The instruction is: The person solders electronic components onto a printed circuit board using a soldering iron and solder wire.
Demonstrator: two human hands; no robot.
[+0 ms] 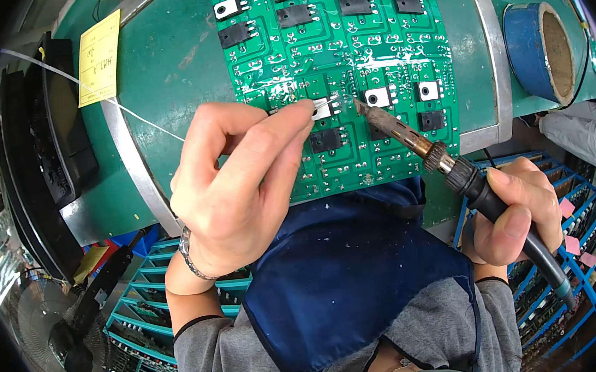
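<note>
A green circuit board (344, 61) lies on the bench, with rows of black and white-faced transistors across it. My left hand (236, 170) is closed over the board's lower left part, thumb and fingertips pinching a thin solder wire (150, 121). The wire's short free end points at the legs of a white-faced transistor (322, 111), partly hidden by my fingertips. In my right hand (520, 216) is a soldering iron (467, 175), its handle slanting down to the right. The iron's tip is just right of those legs; whether it touches the board I cannot tell.
A yellow paper tag (100, 58) lies at the bench's left. On the right stands a blue roll with a brown core (541, 51). Metal strips (487, 42) cross the green bench (165, 49). Below are blue racks (583, 288) holding boards, and a fan (62, 327) at lower left.
</note>
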